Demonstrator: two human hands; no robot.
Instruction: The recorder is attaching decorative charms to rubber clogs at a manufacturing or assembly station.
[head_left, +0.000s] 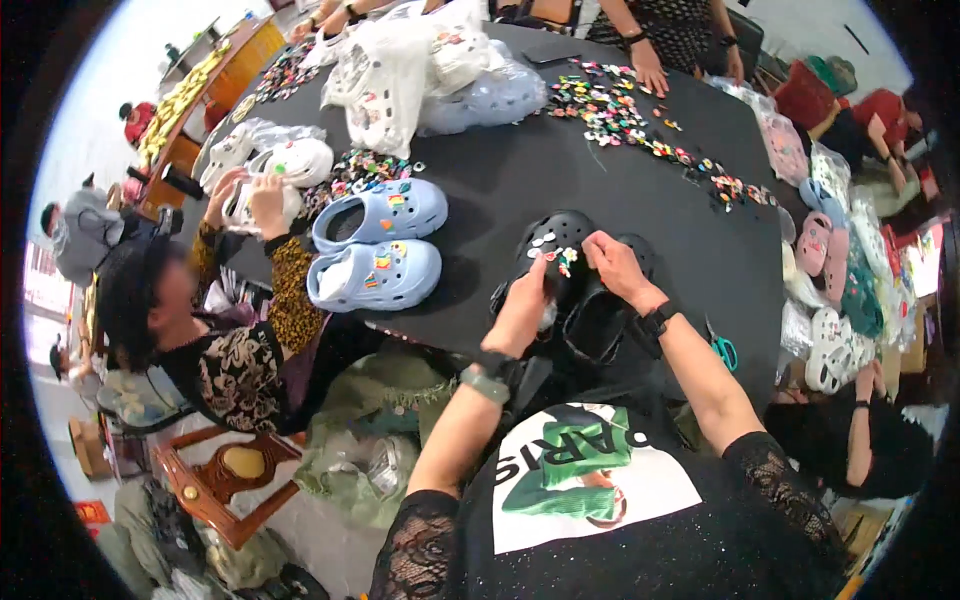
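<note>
Both hands are gripping a black clog [556, 262] at the near edge of the bench [640, 215]. The left hand [520, 312] is closing its grip around the clog's near side, while the right hand [617, 266] is pinching at its top, beside small charms [563, 258] set in the upper. The clog's long axis is running away from the person, toe pointing toward the far side. A second black clog [603, 322] is lying just beside it, under the right wrist. To the left, two light-blue clogs [382, 243] are sitting side by side, toes pointing right. Loose charms [612, 108] are lying scattered across the dark bench, too many to count. Other people are working around it in a crowded room, with bagged clogs [405, 68] piled at the far end.
</note>
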